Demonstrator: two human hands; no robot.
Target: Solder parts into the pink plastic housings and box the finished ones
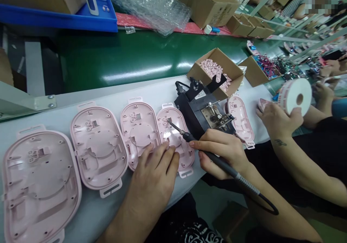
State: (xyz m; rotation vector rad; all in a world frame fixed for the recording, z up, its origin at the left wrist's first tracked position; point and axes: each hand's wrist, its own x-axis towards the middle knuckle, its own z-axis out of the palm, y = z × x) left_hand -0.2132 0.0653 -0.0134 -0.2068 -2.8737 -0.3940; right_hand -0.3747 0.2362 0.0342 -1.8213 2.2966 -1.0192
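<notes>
My right hand (223, 152) grips a soldering iron (214, 158) by its dark handle, with the cord trailing back along the forearm. The iron's tip is at the small fittings near the top of a pink plastic shell (187, 152); whether it touches them I cannot tell. My left hand (154, 174) lies with fingers spread over the lower edges of that shell and the neighbouring pink shell (141, 132). Two more pink shells, a nearer one (45, 178) and another (99, 145), lie hollow side up to the left.
A black machine with a metal mechanism (217, 116) stands right of the shells. Behind it, a cardboard box (235, 80) holds small pink parts. A co-worker's hand (282, 123) is by a white tape roll (305, 96) at right. A green belt (89, 62) runs behind the table.
</notes>
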